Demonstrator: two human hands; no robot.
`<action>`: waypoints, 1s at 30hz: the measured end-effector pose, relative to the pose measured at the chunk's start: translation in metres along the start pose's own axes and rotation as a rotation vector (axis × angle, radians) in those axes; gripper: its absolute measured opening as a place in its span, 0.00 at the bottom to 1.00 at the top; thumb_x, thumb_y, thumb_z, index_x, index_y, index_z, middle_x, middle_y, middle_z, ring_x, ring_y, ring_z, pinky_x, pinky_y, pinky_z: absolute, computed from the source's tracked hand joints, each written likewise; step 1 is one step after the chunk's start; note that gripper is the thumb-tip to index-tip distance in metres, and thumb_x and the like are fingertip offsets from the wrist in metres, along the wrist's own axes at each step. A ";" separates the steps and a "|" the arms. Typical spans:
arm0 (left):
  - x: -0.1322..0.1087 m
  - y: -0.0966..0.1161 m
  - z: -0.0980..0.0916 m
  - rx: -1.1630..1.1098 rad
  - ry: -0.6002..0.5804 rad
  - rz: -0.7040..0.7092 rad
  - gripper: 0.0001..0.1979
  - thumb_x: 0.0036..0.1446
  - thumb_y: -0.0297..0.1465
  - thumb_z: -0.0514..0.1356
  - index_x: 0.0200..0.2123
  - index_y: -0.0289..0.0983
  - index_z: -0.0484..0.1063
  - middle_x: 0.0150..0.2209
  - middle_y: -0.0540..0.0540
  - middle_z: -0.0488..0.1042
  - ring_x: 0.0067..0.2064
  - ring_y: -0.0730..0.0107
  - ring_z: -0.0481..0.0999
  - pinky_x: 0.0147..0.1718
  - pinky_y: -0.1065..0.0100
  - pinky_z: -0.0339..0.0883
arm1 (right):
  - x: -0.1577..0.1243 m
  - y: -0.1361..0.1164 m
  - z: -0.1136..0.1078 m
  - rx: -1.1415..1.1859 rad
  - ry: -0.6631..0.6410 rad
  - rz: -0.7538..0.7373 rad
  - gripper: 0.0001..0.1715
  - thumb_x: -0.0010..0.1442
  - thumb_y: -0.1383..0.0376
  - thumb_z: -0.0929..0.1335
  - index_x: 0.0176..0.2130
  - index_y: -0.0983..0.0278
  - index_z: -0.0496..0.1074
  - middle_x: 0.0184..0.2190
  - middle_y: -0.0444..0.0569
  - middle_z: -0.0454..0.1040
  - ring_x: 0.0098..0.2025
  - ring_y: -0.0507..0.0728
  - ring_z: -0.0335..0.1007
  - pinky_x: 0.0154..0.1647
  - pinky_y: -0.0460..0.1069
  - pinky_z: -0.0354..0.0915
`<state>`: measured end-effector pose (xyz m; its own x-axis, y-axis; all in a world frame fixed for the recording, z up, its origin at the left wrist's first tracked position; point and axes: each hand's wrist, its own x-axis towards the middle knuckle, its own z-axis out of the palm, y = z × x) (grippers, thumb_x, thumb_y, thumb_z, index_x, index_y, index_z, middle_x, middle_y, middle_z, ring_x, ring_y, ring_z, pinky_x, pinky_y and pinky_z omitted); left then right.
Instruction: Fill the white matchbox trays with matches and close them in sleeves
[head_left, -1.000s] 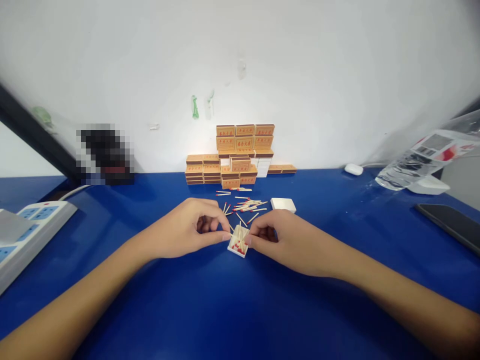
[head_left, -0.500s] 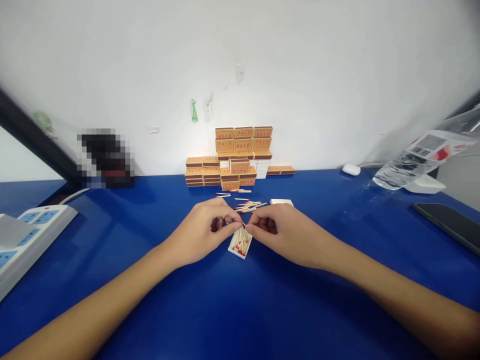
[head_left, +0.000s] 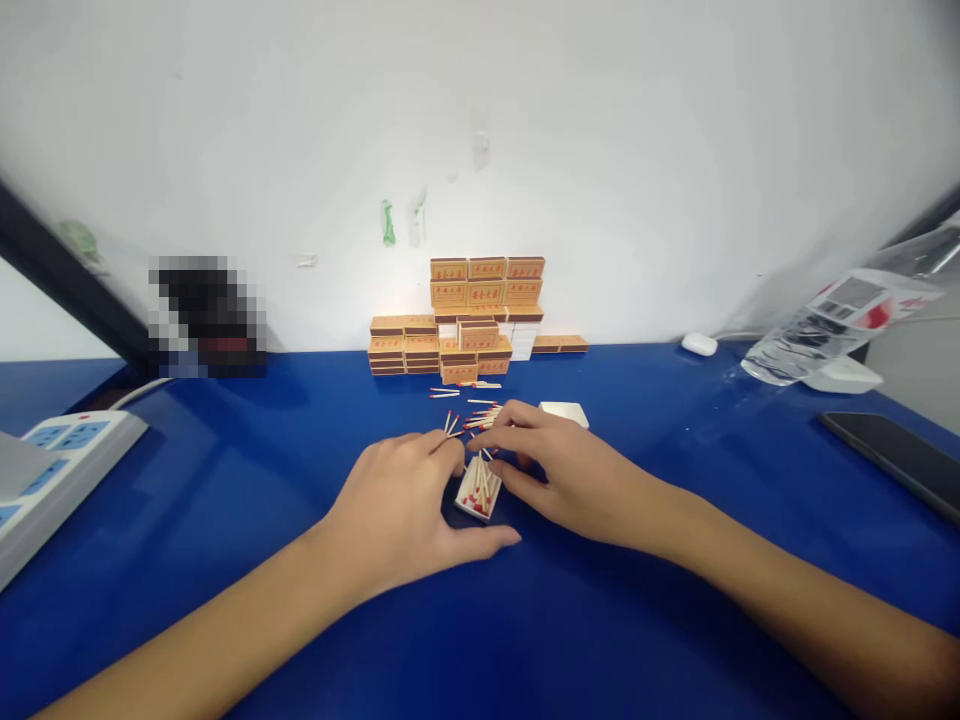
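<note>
A small white matchbox tray [head_left: 459, 503] lies on the blue table [head_left: 480, 610], filled with red-tipped matches [head_left: 481, 484]. At its left is my left hand [head_left: 401, 510], thumb stretched out in front of the tray and fingers bent beside its far left corner. My right hand [head_left: 574, 465] reaches over the far right side of the tray, its thumb near the edge and its index finger apart from the thumb. A few loose matches [head_left: 451, 424] stick out beyond my left fingers. More matches [head_left: 482, 415] lie behind, partly covered by my right hand.
Stacked orange matchboxes [head_left: 486, 292] stand against the white wall. A second white tray [head_left: 568, 411] sits behind my right hand. To the right are a tilted plastic bottle [head_left: 806, 325], a white earphone case [head_left: 699, 345] and a phone [head_left: 892, 465]; a power strip [head_left: 79, 470] lies left.
My hands were pinched together over the tray's far end. Now both have opened; the left thumb has swung out toward me, and the right fingers have spread. Several matches now show beyond my left fingers.
</note>
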<state>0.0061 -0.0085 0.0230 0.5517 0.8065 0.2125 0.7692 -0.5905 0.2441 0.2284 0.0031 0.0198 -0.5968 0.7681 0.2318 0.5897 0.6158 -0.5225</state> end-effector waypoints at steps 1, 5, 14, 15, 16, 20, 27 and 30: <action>0.000 0.001 0.002 0.021 -0.013 0.010 0.27 0.53 0.57 0.67 0.33 0.38 0.72 0.34 0.47 0.77 0.32 0.60 0.77 0.29 0.63 0.62 | 0.001 0.000 0.000 -0.010 -0.008 0.004 0.13 0.69 0.71 0.66 0.49 0.60 0.78 0.48 0.51 0.75 0.43 0.55 0.73 0.43 0.50 0.68; -0.002 0.000 0.008 0.085 -0.019 0.059 0.19 0.60 0.49 0.65 0.35 0.38 0.73 0.35 0.47 0.78 0.35 0.58 0.79 0.33 0.60 0.67 | 0.002 0.003 -0.002 -0.055 0.002 0.022 0.09 0.67 0.71 0.68 0.44 0.61 0.78 0.43 0.49 0.77 0.40 0.55 0.73 0.40 0.50 0.66; -0.002 -0.005 0.006 0.115 0.023 0.094 0.11 0.63 0.40 0.62 0.38 0.38 0.74 0.36 0.47 0.77 0.36 0.58 0.79 0.33 0.60 0.70 | 0.003 0.002 -0.010 -0.005 -0.003 0.022 0.08 0.64 0.73 0.70 0.39 0.61 0.78 0.35 0.44 0.77 0.34 0.52 0.71 0.37 0.48 0.63; -0.002 -0.005 0.006 0.115 0.023 0.097 0.11 0.63 0.40 0.62 0.39 0.38 0.75 0.36 0.47 0.77 0.36 0.58 0.79 0.33 0.59 0.70 | 0.003 0.002 -0.011 -0.001 -0.013 0.021 0.08 0.65 0.72 0.69 0.39 0.61 0.79 0.36 0.44 0.76 0.35 0.52 0.71 0.37 0.48 0.63; -0.002 -0.005 0.006 0.118 0.025 0.099 0.11 0.64 0.39 0.61 0.40 0.38 0.75 0.36 0.46 0.77 0.36 0.57 0.79 0.33 0.59 0.71 | 0.003 0.002 -0.011 -0.004 -0.023 0.022 0.08 0.66 0.72 0.69 0.39 0.62 0.79 0.36 0.45 0.76 0.36 0.53 0.71 0.38 0.48 0.64; -0.002 -0.008 0.004 0.139 0.023 0.117 0.09 0.63 0.38 0.61 0.40 0.38 0.75 0.36 0.46 0.76 0.37 0.58 0.79 0.34 0.60 0.71 | 0.001 0.004 -0.010 -0.030 -0.052 0.024 0.06 0.67 0.71 0.69 0.38 0.62 0.77 0.37 0.47 0.75 0.38 0.54 0.70 0.38 0.49 0.63; 0.001 -0.010 0.004 0.121 0.030 0.129 0.10 0.64 0.36 0.61 0.43 0.37 0.76 0.37 0.46 0.76 0.37 0.57 0.79 0.33 0.59 0.71 | 0.001 0.001 -0.011 0.000 -0.077 0.034 0.05 0.69 0.69 0.68 0.38 0.62 0.73 0.38 0.45 0.74 0.37 0.53 0.69 0.37 0.48 0.63; 0.002 -0.010 0.005 0.122 0.023 0.125 0.10 0.64 0.37 0.61 0.43 0.38 0.76 0.36 0.47 0.76 0.37 0.58 0.79 0.33 0.59 0.70 | 0.002 0.003 -0.011 -0.011 -0.056 0.038 0.06 0.69 0.68 0.68 0.38 0.62 0.75 0.38 0.46 0.74 0.36 0.52 0.69 0.37 0.47 0.63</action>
<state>0.0008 -0.0012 0.0161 0.6394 0.7251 0.2558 0.7290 -0.6774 0.0981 0.2353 0.0083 0.0277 -0.6037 0.7799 0.1654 0.6178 0.5888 -0.5211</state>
